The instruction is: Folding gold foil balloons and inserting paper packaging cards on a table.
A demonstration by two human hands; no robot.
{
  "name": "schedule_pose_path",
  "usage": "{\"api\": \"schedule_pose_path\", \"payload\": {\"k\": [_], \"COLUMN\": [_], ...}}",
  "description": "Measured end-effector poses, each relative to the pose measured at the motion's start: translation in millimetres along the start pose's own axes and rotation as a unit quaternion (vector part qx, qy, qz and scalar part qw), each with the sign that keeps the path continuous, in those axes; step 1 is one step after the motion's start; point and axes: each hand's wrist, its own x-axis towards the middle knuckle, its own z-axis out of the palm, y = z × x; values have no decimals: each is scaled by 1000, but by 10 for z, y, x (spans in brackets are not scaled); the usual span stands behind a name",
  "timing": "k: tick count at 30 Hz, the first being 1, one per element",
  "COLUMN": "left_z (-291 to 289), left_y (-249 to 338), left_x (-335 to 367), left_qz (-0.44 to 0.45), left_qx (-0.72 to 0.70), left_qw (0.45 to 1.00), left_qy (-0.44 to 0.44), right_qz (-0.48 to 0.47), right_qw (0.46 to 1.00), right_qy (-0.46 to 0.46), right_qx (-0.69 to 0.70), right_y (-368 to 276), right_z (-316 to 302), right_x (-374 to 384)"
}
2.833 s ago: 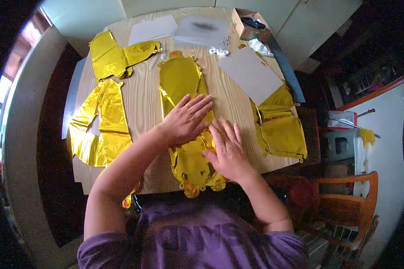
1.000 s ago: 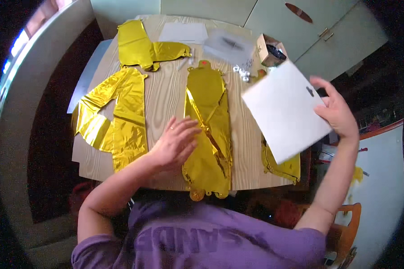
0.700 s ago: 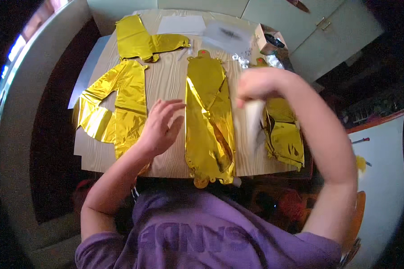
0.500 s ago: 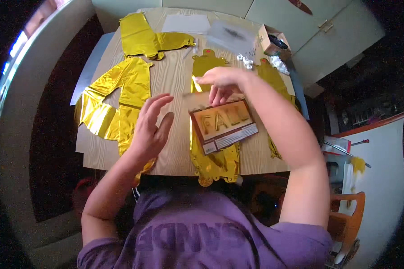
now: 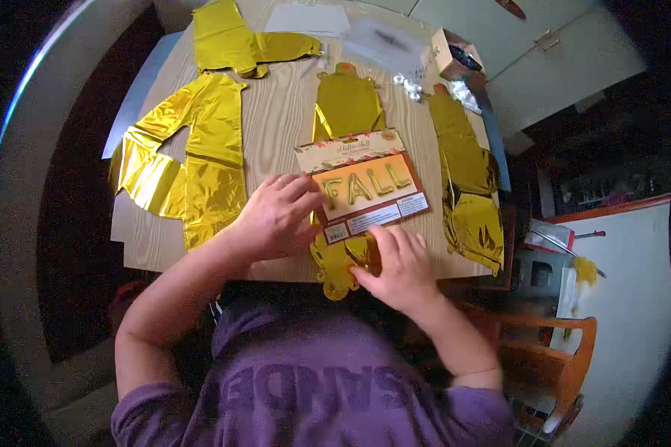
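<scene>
A flat balloon package (image 5: 369, 182) with an orange picture of gold letters rests over the middle of a flat gold foil letter balloon (image 5: 347, 104). My left hand (image 5: 279, 216) is closed at the package's left edge, its fingertips on that edge and its thumb lower down. At the package's lower edge is my right hand (image 5: 402, 272), open, with fingers and thumb apart. Its fingertips touch or nearly touch the package, and the thumb lies by the balloon's bottom end. The package hides the balloon's middle.
More flat gold foil balloons lie at left (image 5: 212, 141), far left (image 5: 220, 41) and right (image 5: 466, 175). Toward the back are white paper (image 5: 309, 20), a clear plastic bag (image 5: 384, 48), small white pieces (image 5: 408, 87) and an open box (image 5: 458, 59). A wooden chair (image 5: 574, 365) stands at lower right.
My right hand has moved from the package's top edge to its lower edge. My left hand has come right and down onto its left edge. The package now shows its upper part uncovered.
</scene>
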Motion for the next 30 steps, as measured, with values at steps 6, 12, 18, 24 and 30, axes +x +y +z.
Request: {"api": "schedule_pose_path", "payload": {"k": [6,12,18,24,30], "left_z": [165,188,-198,-151,239], "left_y": [163,87,-57,-97,-304], "left_x": [241,284,357,237,118], "left_qz": [88,50,166,123,182], "left_qx": [81,91,136,119,138], "left_qw": [993,988,970,972,973], "left_qy": [-3,-117,116,158,32], "right_qz": [107,111,136,240,221], "right_qw": [990,988,979,938,957], "right_qy": [85,106,128,126,110], "right_qx": [26,29,79,215,155], "right_y": [-86,-76,-34,68,78], "right_z": [384,411,406,374,321], "right_x": [-144,-212,-201,-121,-119]}}
